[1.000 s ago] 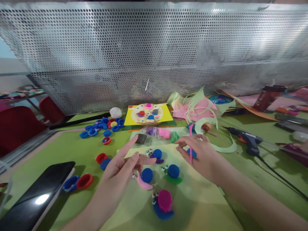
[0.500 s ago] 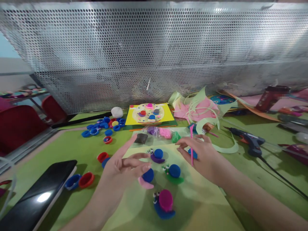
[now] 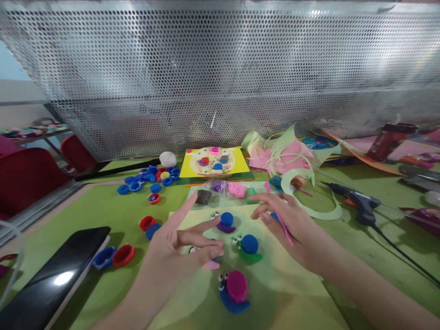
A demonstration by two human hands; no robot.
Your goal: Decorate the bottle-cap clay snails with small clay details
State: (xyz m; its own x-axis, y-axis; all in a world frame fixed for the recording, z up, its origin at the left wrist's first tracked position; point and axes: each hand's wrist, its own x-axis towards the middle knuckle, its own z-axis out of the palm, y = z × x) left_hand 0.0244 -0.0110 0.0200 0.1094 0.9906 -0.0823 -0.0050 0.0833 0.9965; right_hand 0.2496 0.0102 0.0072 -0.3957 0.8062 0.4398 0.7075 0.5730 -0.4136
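My left hand [image 3: 173, 252] hovers over the pale sheet [image 3: 275, 293], thumb and a finger pinched, other fingers stretched out. Whatever the pinch holds is too small to make out. Beneath it, a snail with a pink clay body [image 3: 211, 265] is mostly covered. A slim pink modelling tool [image 3: 284, 229] slants through my right hand [image 3: 287, 224], whose fingers curl, partly hiding a blue cap. Between my hands lie a blue-cap snail with a purple body [image 3: 227, 220] and one with a green body [image 3: 250, 245]. Nearer me sits a magenta-cap snail with a blue body [image 3: 237, 288].
Bottle caps [image 3: 147, 176] cluster at the left, above a black phone [image 3: 58, 275]. Bagged clay [image 3: 236, 189] lies behind the sheet, before a yellow card [image 3: 189, 165] with a decorated disc. Paper scraps [image 3: 285, 156] and a glue gun [image 3: 357, 199] with its cord are at right.
My left hand has shifted slightly right, covering more of the pink-bodied snail. The pink tool in my right hand has tipped from nearly upright to a slant.
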